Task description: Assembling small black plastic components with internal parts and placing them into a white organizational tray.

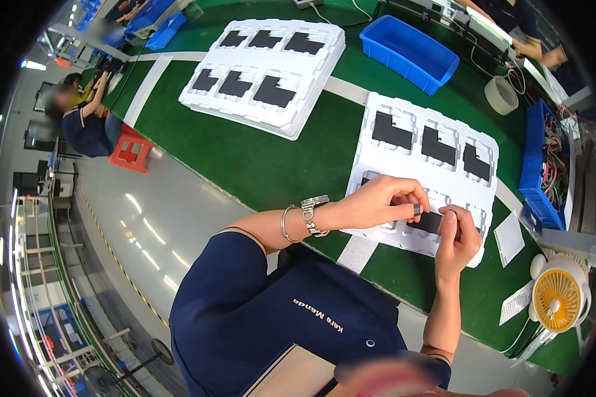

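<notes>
I am viewing the workplace remotely, with two bare hands working over a white moulded-plastic tray [437, 177] at right of centre in the frame. The left hand [385, 202], wearing a silver metal-banded watch [313, 216] and a bangle at its wrist, is reaching in from the left with fingers curled, its thumb and fingertips closing on a small dark grey piece [416, 210] above the tray's lower row. The right hand [459, 239] is rising from the lower right, thumb and forefinger bending close together just beside the left fingertips; I cannot tell whether they are meeting or gripping anything thin. Flat black L-shaped pieces [389, 134] are lying in the tray's upper row, while the hands are partly covering the lower row. In the upper centre-left, a stack of similar white trays [253, 58] is resting on the green tabletop [265, 165], its top layer showing six black pieces. A rectangular blue plastic tub [407, 56] is standing at upper right, near a white tape roll [501, 96]; a yellow-faced white fan [556, 301] is occupying the lower right. At upper left, a co-worker in dark blue [86, 131] is sitting on a red stool [131, 152].
</notes>
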A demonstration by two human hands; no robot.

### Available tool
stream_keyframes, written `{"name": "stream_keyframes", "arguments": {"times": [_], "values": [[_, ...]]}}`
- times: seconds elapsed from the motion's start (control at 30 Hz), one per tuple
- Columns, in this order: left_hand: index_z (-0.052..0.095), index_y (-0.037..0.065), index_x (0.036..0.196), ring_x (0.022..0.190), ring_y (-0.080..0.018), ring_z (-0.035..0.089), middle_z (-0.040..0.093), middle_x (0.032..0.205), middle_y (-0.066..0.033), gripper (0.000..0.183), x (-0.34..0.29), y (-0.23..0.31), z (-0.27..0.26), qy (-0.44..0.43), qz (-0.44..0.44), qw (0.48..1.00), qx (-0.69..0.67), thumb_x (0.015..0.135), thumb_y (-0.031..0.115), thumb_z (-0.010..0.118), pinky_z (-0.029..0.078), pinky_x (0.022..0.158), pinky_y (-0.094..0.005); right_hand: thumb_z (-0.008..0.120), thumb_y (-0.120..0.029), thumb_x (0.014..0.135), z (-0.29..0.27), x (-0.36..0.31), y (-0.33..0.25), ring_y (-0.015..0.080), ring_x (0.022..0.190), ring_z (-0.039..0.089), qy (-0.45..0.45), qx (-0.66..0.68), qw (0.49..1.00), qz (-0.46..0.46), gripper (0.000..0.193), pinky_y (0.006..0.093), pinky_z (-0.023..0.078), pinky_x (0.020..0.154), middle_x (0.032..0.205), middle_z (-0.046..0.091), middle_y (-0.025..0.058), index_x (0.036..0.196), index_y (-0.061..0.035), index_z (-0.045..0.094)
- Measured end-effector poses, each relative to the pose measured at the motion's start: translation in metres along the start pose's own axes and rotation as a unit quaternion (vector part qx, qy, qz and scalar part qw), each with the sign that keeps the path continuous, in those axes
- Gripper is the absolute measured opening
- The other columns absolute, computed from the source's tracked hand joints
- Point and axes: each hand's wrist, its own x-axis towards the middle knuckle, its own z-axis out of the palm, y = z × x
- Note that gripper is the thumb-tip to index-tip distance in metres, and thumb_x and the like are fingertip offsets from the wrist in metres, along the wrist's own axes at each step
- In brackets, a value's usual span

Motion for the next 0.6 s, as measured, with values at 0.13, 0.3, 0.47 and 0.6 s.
{"name": "stream_keyframes", "arguments": {"times": [0.13, 0.3, 0.47, 0.6], "values": [[0.061, 0.000, 0.102, 0.083, -0.0116, 0.065, 0.067, 0.092, -0.0067, 0.015, -0.002, -0.001, -0.001, -0.003, -0.022, 1.000, -0.021, 0.087, 0.000, 0.058, 0.052, 0.077, -0.0269, 0.058, -0.005, 0.092, 0.001, -0.001, -0.004, 0.0038, 0.049, 0.041, -0.033, 0.021, 0.997, 0.062, 0.011, 0.0217, 0.028, 0.045, 0.060, 0.053, -0.0003, 0.086, 0.0013, 0.065], [0.059, 0.001, 0.100, 0.085, -0.0104, 0.061, 0.064, 0.095, -0.0038, 0.013, -0.004, -0.002, -0.003, 0.008, 0.018, 0.999, 0.030, 0.087, -0.001, 0.060, 0.051, 0.078, -0.0268, 0.058, -0.008, 0.093, 0.001, -0.001, -0.010, 0.0039, 0.050, 0.044, -0.061, 0.055, 0.990, 0.115, 0.015, 0.0208, 0.030, 0.046, 0.059, 0.054, -0.0005, 0.086, 0.0013, 0.066], [0.058, 0.001, 0.099, 0.085, -0.0067, 0.057, 0.061, 0.093, -0.0002, 0.010, 0.002, -0.002, -0.007, 0.020, -0.045, 0.999, -0.021, 0.089, 0.001, 0.058, 0.049, 0.077, -0.0246, 0.059, -0.010, 0.092, 0.005, 0.006, -0.004, 0.0037, 0.051, 0.044, -0.085, 0.080, 0.981, 0.152, 0.014, 0.0222, 0.033, 0.048, 0.058, 0.053, 0.0000, 0.086, 0.0007, 0.067], [0.059, 0.001, 0.101, 0.087, -0.0056, 0.057, 0.063, 0.095, -0.0016, 0.011, 0.001, -0.006, -0.012, 0.033, -0.027, 0.999, 0.009, 0.089, 0.004, 0.057, 0.048, 0.076, -0.0227, 0.060, -0.011, 0.091, 0.005, 0.007, -0.001, 0.0046, 0.050, 0.042, -0.110, 0.100, 0.975, 0.166, 0.014, 0.0235, 0.033, 0.048, 0.055, 0.050, 0.0004, 0.086, -0.0002, 0.067]]}}
